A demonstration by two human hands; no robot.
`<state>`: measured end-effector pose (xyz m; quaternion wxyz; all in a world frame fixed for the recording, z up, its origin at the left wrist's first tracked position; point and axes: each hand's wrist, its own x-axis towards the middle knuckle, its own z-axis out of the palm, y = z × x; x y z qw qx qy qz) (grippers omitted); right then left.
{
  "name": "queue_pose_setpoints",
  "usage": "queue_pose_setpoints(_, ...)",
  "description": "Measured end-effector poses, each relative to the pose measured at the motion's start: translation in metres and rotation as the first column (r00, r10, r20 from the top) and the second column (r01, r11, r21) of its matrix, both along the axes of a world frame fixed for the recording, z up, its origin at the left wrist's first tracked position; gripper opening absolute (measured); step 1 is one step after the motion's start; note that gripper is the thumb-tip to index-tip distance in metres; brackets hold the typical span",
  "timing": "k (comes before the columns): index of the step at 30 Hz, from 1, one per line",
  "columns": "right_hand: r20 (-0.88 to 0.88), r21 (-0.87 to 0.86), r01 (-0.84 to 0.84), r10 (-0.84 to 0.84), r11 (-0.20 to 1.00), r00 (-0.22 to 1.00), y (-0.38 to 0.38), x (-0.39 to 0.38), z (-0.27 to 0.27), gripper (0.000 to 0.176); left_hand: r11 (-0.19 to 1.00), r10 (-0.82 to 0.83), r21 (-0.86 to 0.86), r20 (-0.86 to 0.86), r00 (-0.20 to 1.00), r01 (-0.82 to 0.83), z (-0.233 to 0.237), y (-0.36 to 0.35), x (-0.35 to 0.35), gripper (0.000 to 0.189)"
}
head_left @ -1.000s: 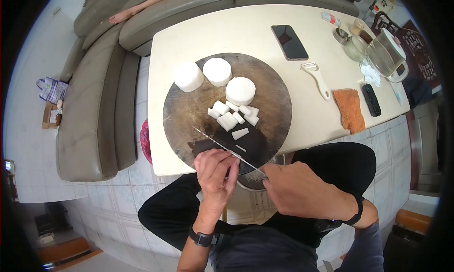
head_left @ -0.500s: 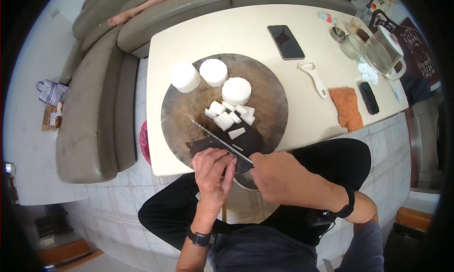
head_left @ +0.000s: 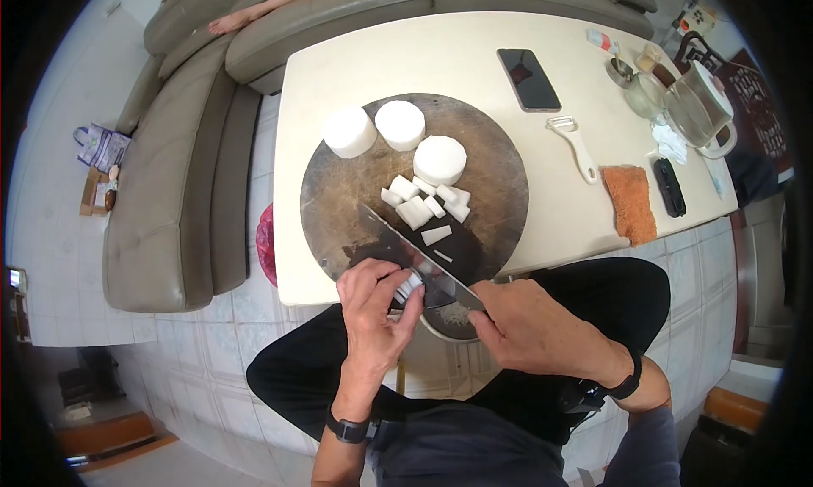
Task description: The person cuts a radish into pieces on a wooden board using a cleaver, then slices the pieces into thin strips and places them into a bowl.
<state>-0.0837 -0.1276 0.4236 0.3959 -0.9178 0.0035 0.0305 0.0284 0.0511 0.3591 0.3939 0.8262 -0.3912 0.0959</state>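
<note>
My right hand (head_left: 542, 326) is closed around the handle of a kitchen knife (head_left: 428, 265), whose broad blade slants across the near part of the round wooden chopping board (head_left: 334, 220). Left of the blade, my left hand (head_left: 368, 311) pinches several cut pieces of white radish (head_left: 408, 285) at the board's near edge. A small heap of radish chunks (head_left: 415, 212) lies mid-board, with a loose slice (head_left: 436, 235) and a thin sliver beside it. Three thick radish rounds stand behind: a left one (head_left: 349, 132), a middle one (head_left: 400, 125) and a right one (head_left: 439, 160).
The board rests on a cream table (head_left: 356, 68). On its right lie a phone (head_left: 528, 80), a peeler (head_left: 576, 148), an orange cloth (head_left: 629, 204), a black case (head_left: 668, 187) and a glass jug (head_left: 694, 110). Another person's leg (head_left: 279, 4) extends along the sofa (head_left: 339, 25).
The knife has shifted right, away from my left fingers, and its blade face now shows. My left fingers have parted somewhat, exposing the radish pieces. The whole view has shifted slightly.
</note>
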Motion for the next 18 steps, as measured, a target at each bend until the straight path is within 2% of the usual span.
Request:
queue_pose_setpoints(7, -0.005, -0.046, 0.075, -0.076, 0.996, 0.997, 0.0001, 0.0025, -0.0016, 0.016, 1.000, 0.017, -0.022, 0.047, 0.999, -0.016, -0.0052, -0.0075, 0.0012, 0.020)
queue_pose_setpoints(14, 0.051, -0.012, 0.009, -0.008, 1.000, 0.999, 0.0048, 0.0000, -0.0007, 0.016, 1.000, -0.007, -0.021, 0.146, 0.989, 0.010, -0.0075, -0.0002, -0.0012, 0.018)
queue_pose_setpoints(16, -0.013, -0.052, -0.020, 0.019, 0.998, 1.000, 0.0057, -0.0009, 0.0019, 0.016, 1.000, -0.007, -0.020, 0.151, 0.988, 0.010, -0.0070, -0.0006, -0.0013, 0.018)
queue_pose_setpoints(18, 0.024, -0.068, -0.030, 0.031, 0.997, 0.999, 0.0059, -0.0033, 0.0002, 0.016, 1.000, -0.005, -0.023, 0.157, 0.988, 0.009, -0.0080, -0.0009, -0.0017, 0.018)
